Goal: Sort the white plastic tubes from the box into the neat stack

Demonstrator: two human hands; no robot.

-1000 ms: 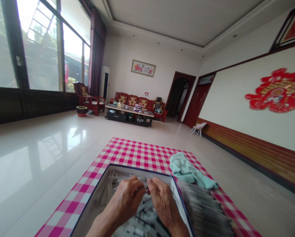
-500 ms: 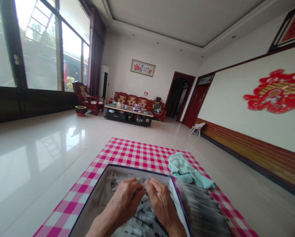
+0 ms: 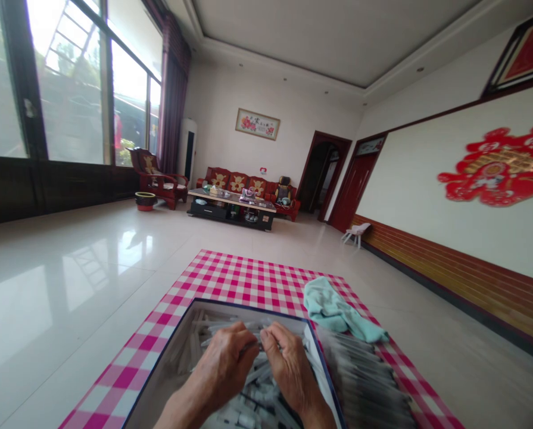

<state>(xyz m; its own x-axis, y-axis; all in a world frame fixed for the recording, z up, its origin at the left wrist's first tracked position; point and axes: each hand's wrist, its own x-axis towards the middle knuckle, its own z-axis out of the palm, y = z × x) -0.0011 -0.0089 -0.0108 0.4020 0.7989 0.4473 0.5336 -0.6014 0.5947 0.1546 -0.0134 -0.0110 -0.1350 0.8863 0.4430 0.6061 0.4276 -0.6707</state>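
Note:
My left hand (image 3: pixel 228 360) and my right hand (image 3: pixel 288 363) are over an open box (image 3: pixel 252 305) with a dark blue rim and pale inner walls. Both have fingers closed in a pinch, with the fingertips almost meeting. A sliver of something small and dark shows between them, mostly hidden by the fingers. In the box lie many loose, slim translucent tube-like pieces (image 3: pixel 259 396), white and grey with some dark parts. Right of the box, long thin dark pen-like sticks (image 3: pixel 368 375) lie side by side, blurred.
A mint-green cloth (image 3: pixel 333 304) lies crumpled behind the sticks on a pink-and-white checked tablecloth (image 3: pixel 243 280). Across the tiled floor stand a low coffee table (image 3: pixel 233 208), a wooden sofa and armchair (image 3: pixel 159 182), and a small white stool (image 3: pixel 356 233) by the right wall.
The view has shifted very slightly. Both hands keep nearly the same pinched pose over the box.

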